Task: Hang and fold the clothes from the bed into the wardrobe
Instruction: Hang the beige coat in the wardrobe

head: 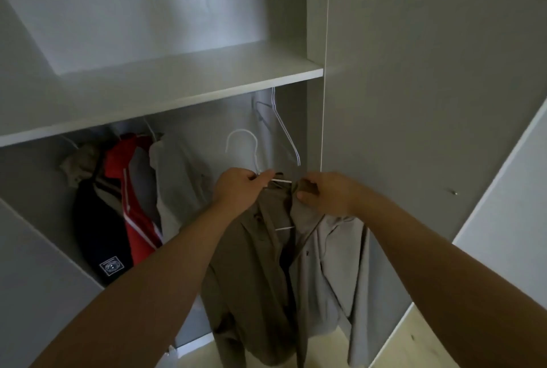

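- Left hand (241,187) is gripping the white wire hanger (281,180) just below its hook, with the fingers curled tight round the wire.
- Right hand (325,194) is pinching the collar of the olive-brown shirt (251,264), thumb and fingertips closing on the fabric.
- The shirt is draping off that hanger, out in front of the wardrobe's hanging section. Its hem is dangling near the pale wood floor (414,338).
- The hook is pointing up into the space under the grey shelf (177,83). Can't tell if it's catching on anything, since the rail is hiding up there.
- A lighter grey garment (334,255) is hanging right against the shirt's right side. No idea if it's sharing the hanger.
- At least 2 bare hangers (286,134) are hanging behind the hands.
- Further left, a red-and-navy jacket (133,205), a pale grey top (174,184) and a beige piece (80,160) are hanging bunched together.
- A grey door (414,71) is filling the right side.
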Demonstrator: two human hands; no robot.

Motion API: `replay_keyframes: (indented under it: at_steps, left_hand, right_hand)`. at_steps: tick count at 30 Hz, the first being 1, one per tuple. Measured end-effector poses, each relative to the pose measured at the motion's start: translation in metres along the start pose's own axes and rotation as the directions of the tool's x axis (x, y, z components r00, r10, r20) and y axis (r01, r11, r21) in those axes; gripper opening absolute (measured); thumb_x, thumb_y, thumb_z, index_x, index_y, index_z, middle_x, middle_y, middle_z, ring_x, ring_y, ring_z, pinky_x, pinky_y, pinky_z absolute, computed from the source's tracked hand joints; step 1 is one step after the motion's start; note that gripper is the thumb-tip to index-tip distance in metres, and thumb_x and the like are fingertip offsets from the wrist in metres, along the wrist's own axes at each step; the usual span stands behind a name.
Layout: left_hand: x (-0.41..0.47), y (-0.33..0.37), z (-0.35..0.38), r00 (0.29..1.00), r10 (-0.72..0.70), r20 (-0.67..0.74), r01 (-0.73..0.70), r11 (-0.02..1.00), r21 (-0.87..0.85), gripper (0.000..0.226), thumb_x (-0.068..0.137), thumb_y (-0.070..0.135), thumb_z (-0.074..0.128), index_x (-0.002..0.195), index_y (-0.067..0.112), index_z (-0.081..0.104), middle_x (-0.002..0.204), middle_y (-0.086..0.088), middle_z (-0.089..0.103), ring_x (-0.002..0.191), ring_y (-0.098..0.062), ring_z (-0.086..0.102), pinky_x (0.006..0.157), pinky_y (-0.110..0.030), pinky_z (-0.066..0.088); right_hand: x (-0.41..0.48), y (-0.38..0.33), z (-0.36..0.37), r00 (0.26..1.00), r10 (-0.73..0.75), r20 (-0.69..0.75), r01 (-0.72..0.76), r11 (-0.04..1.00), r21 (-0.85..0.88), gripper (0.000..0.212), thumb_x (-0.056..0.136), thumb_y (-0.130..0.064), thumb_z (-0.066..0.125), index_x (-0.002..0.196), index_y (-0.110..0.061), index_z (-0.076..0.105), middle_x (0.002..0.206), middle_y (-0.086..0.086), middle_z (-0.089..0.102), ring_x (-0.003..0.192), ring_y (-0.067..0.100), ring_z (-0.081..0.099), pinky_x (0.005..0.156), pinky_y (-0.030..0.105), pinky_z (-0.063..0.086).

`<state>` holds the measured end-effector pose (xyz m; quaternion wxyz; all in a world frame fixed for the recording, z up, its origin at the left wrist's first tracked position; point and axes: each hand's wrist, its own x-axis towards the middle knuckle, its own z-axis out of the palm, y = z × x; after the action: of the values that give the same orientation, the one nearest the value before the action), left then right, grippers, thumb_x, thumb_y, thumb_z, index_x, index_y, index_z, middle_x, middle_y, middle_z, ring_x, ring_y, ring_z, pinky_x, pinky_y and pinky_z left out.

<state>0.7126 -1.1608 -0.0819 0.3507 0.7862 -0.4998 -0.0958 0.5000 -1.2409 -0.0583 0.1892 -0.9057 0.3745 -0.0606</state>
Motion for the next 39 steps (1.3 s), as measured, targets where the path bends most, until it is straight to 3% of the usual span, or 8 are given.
replay_keyframes:
  at_steps: [5,10,13,17,22,27,32,39]
  left_hand:
    - [0.05,-0.006,0.014,0.998,0.068,-0.01,-0.068,0.997,0.048,0.061,0.085,0.067,0.057,0.057,0.015,0.042,0.054,-0.006,0.043,0.054,-0.022,0.047,0.056,-0.034,0.037]
    - [0.086,-0.035,0.025,0.992,0.122,0.039,-0.125,0.99,0.071,0.034,0.074,0.036,0.085,0.086,0.017,0.059,0.081,0.0,0.06,0.07,-0.011,0.056,0.06,-0.015,0.039]
    - [0.103,-0.052,0.032,0.991,0.135,0.001,-0.134,0.98,0.15,0.025,0.08,0.011,0.077,0.101,0.005,0.065,0.1,-0.014,0.065,0.093,-0.027,0.062,0.076,-0.029,0.044]
    - [0.128,-0.066,0.04,0.992,0.083,-0.1,-0.069,0.989,0.13,0.029,0.085,-0.004,0.056,0.112,0.001,0.062,0.118,-0.021,0.058,0.108,-0.03,0.055,0.087,-0.016,0.034]
    - [0.185,-0.089,0.037,0.97,-0.12,-0.211,0.123,0.992,0.001,0.043,0.084,0.001,0.061,0.125,0.001,0.048,0.131,-0.019,0.05,0.112,-0.027,0.054,0.096,-0.025,0.04]
    - [0.251,-0.142,0.031,0.979,-0.204,0.009,0.204,0.978,0.038,0.049,0.09,0.015,0.062,0.136,0.004,0.048,0.135,-0.013,0.057,0.121,-0.027,0.056,0.098,-0.023,0.042]
    - [0.3,-0.184,0.021,0.972,-0.186,0.14,0.166,0.975,0.146,0.032,0.099,0.025,0.054,0.113,-0.001,0.066,0.121,-0.017,0.064,0.095,-0.022,0.054,0.063,-0.012,0.025]
    - [0.323,-0.2,0.024,0.954,-0.228,0.192,0.25,0.963,-0.098,0.03,0.094,0.019,0.062,0.116,0.0,0.063,0.111,-0.015,0.068,0.1,-0.028,0.065,0.079,-0.019,0.051]
  right_hand:
    - [0.043,0.018,0.014,0.988,-0.05,-0.144,0.063,0.994,0.088,0.026,0.102,-0.035,0.049,0.098,-0.014,0.063,0.091,0.008,0.066,0.084,0.026,0.063,0.075,0.036,0.051]
    - [0.078,0.014,0.034,0.948,-0.01,-0.317,0.042,0.995,0.093,0.028,0.102,-0.038,0.045,0.102,-0.016,0.063,0.094,0.01,0.068,0.08,0.031,0.064,0.071,0.037,0.052]
    - [0.098,0.008,0.05,0.928,0.04,-0.369,-0.014,0.997,0.073,0.03,0.102,-0.037,0.044,0.105,-0.014,0.063,0.096,0.014,0.067,0.083,0.036,0.065,0.067,0.035,0.048]
    - [0.131,-0.001,0.063,0.891,0.107,-0.442,-0.08,0.994,0.08,0.033,0.103,-0.038,0.043,0.106,-0.012,0.062,0.095,0.013,0.066,0.082,0.036,0.065,0.062,0.033,0.039]
    - [0.187,-0.018,0.075,0.859,0.172,-0.483,-0.131,0.984,0.116,0.034,0.102,-0.038,0.043,0.108,-0.01,0.061,0.097,0.016,0.067,0.085,0.038,0.064,0.063,0.034,0.038]
    - [0.251,-0.041,0.084,0.806,0.304,-0.508,-0.245,0.953,0.181,0.034,0.099,-0.039,0.043,0.11,-0.012,0.06,0.104,0.018,0.066,0.094,0.041,0.063,0.069,0.038,0.039]
    - [0.306,-0.052,0.083,0.751,0.372,-0.545,-0.304,0.928,0.215,0.03,0.096,-0.038,0.044,0.108,-0.015,0.059,0.105,0.017,0.065,0.096,0.039,0.062,0.069,0.036,0.038]
    - [0.357,-0.05,0.083,0.729,0.438,-0.526,-0.343,0.899,0.272,0.035,0.096,-0.043,0.044,0.115,-0.017,0.058,0.113,0.015,0.064,0.102,0.039,0.061,0.075,0.038,0.039]
